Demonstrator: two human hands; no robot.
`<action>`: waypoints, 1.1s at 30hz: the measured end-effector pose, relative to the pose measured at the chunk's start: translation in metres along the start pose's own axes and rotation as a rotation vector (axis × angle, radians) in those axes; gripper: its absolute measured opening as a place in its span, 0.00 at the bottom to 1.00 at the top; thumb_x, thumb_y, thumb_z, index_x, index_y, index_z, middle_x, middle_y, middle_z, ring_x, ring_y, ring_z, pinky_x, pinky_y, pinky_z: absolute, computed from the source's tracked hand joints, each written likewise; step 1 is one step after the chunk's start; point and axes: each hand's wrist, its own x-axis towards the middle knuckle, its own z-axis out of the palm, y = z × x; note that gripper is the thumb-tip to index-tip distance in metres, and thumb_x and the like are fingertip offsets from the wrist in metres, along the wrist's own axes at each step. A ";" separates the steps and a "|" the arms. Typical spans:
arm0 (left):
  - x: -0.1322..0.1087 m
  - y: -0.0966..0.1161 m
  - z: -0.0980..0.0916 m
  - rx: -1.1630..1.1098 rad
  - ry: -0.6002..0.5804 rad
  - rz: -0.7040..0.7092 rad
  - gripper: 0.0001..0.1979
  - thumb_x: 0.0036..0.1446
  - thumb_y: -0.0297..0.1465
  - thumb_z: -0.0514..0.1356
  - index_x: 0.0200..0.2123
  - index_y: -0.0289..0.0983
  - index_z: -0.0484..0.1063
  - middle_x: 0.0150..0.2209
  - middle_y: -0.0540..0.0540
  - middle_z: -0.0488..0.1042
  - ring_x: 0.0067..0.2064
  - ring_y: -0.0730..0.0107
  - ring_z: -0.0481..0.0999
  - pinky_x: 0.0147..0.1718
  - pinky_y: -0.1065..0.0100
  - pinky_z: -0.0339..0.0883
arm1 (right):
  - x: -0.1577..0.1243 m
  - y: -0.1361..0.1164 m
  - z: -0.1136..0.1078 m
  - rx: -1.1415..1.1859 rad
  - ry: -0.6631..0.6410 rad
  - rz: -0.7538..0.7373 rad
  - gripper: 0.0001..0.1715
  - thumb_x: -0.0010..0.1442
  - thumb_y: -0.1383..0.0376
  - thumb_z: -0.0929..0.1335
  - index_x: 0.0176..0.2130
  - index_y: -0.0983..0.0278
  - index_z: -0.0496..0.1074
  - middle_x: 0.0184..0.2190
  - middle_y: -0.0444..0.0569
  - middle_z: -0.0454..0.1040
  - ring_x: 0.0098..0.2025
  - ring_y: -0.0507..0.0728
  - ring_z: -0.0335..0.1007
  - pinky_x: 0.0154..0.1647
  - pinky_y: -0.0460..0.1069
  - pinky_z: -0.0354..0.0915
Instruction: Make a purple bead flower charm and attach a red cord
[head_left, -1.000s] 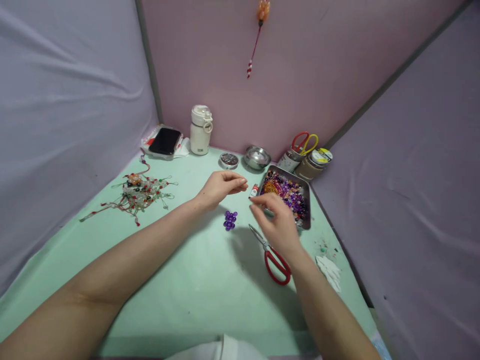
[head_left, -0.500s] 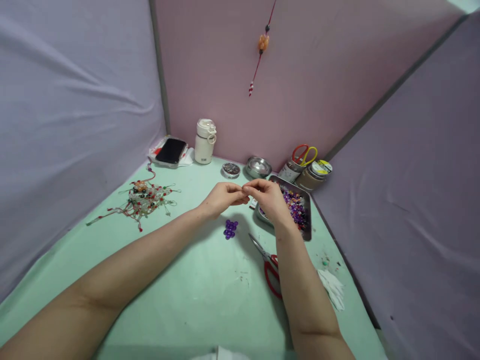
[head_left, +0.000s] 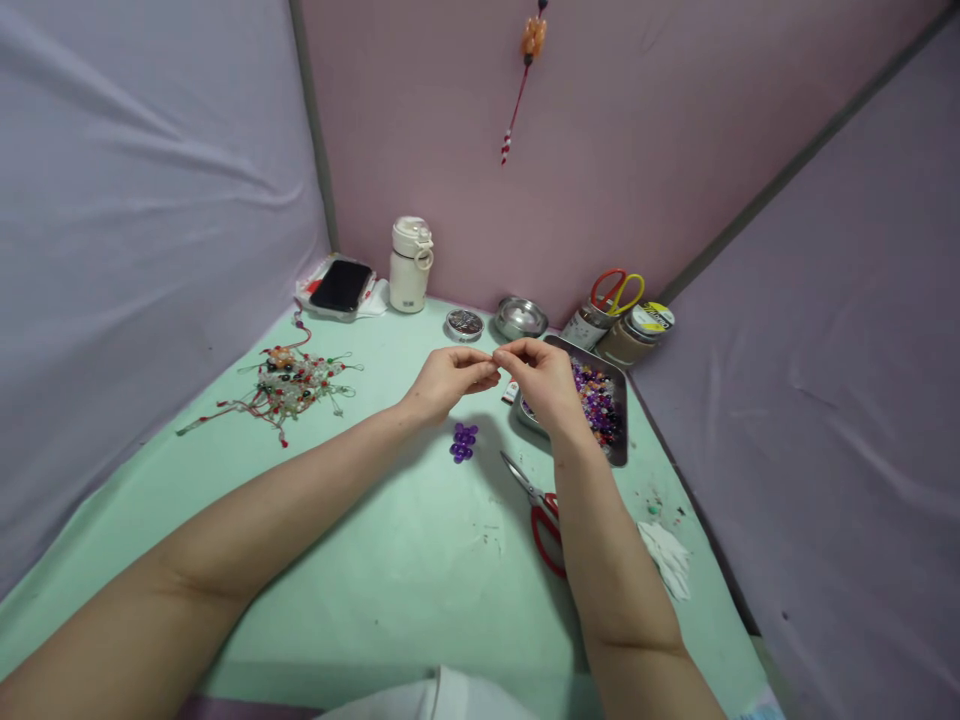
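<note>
Above the middle of the table, my left hand and my right hand meet at their fingertips. Both are closed in a pinch; whatever lies between the fingers is too small to make out. Just below them on the green tabletop lies a small cluster of purple beads. Red-handled scissors rest beside my right forearm, which partly covers one handle. Behind my right wrist is a metal tray of mixed purple, orange and clear beads, partly hidden by the hand.
Beaded strings are piled at the left. A phone, a white bottle, a round container, a metal bowl and jars line the back. White gloves lie right. A beaded cord hangs on the wall.
The view has tilted down slightly, so things sit a little higher in it. My hands stay together in a pinch, with the fingers shifted only slightly.
</note>
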 end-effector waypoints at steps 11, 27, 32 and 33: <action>0.000 -0.004 0.001 -0.024 0.005 -0.034 0.11 0.44 0.33 0.70 0.29 0.32 0.76 0.27 0.48 0.76 0.33 0.73 0.75 0.50 0.58 0.68 | -0.001 0.002 -0.009 -0.022 -0.030 0.055 0.11 0.50 0.58 0.70 0.29 0.65 0.76 0.23 0.44 0.73 0.25 0.50 0.63 0.24 0.45 0.58; 0.001 -0.001 0.003 0.028 0.062 -0.082 0.11 0.43 0.34 0.70 0.28 0.34 0.76 0.29 0.47 0.75 0.34 0.72 0.74 0.50 0.59 0.69 | 0.007 0.032 -0.117 -0.675 0.086 0.163 0.07 0.51 0.66 0.69 0.32 0.65 0.77 0.29 0.49 0.77 0.31 0.54 0.69 0.34 0.49 0.61; 0.003 -0.002 0.001 0.001 0.083 -0.106 0.09 0.44 0.33 0.70 0.28 0.35 0.76 0.30 0.47 0.75 0.35 0.71 0.74 0.49 0.60 0.71 | 0.005 0.059 -0.152 -0.958 0.005 0.425 0.07 0.51 0.70 0.69 0.32 0.63 0.78 0.33 0.51 0.79 0.35 0.56 0.72 0.37 0.50 0.62; 0.003 -0.002 0.001 -0.002 0.081 -0.110 0.09 0.44 0.33 0.70 0.28 0.35 0.76 0.30 0.47 0.75 0.35 0.72 0.74 0.49 0.60 0.71 | 0.005 0.063 -0.154 -0.973 -0.005 0.460 0.07 0.51 0.70 0.69 0.32 0.62 0.79 0.34 0.52 0.79 0.36 0.57 0.72 0.38 0.50 0.62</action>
